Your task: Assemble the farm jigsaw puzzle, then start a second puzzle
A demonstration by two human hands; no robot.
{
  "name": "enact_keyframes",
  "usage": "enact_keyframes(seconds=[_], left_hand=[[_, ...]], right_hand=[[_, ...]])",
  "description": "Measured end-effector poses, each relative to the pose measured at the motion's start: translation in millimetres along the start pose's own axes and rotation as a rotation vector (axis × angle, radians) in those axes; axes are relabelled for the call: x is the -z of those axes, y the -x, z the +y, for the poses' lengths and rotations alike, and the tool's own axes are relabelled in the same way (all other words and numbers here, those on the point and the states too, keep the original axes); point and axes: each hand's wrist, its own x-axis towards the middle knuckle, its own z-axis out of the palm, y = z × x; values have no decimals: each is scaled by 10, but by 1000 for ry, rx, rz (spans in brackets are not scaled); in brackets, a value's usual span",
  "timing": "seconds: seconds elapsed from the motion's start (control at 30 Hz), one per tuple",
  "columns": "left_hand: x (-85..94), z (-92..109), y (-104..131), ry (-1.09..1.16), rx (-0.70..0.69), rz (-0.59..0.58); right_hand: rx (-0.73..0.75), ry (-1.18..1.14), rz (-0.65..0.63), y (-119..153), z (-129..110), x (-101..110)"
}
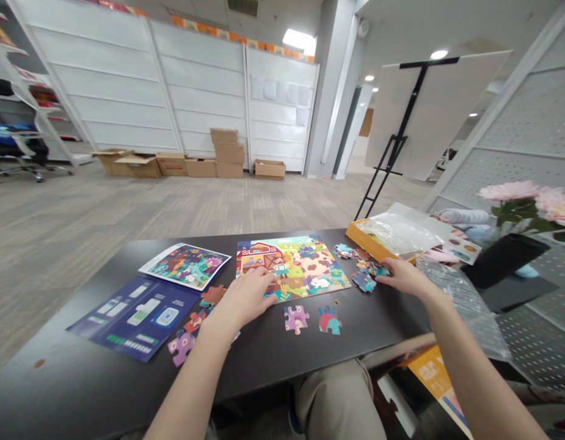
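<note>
A farm-scene jigsaw puzzle [309,266] with a red barn and a spotted cow lies on the black table. My left hand [252,296] rests flat over its lower left corner, fingers stretched out, holding nothing. At the pile of loose puzzle pieces [363,281] right of the farm picture, my right hand [408,278] has thumb and fingers around a teal puzzle piece [380,270]. Nearer me lie a purple piece [295,319] and a red-and-teal piece [330,320], apart from each other. More pieces [181,347] are partly hidden beside my left forearm.
A colourful picture sheet [185,266] and a dark blue leaflet [135,315] lie on the left. An open yellow box [371,240] with clear plastic stands at the back right. Plastic wrap [465,305] and a dark vase [506,260] of pink flowers are further right.
</note>
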Motion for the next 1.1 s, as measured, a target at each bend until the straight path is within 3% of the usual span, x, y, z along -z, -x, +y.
enact_keyframes(seconds=[0.13,0.27,0.53,0.7,0.9,1.1], left_hand=[[-9,-14,-2,0,-1,-1],[-2,-24,-2,0,7,0],[2,15,-13,-4,21,-24],[-1,33,-19,0,46,-31],[14,-18,-1,16,41,-26],[20,-46,-4,34,30,-19]], right_hand=[[20,26,87,100,-8,84],[50,-40,96,369,-68,171],[290,-275,-156,994,-673,202],[330,-292,-182,998,-954,148],[343,-252,-207,909,-1038,123],[355,-248,-275,859,-1086,244]])
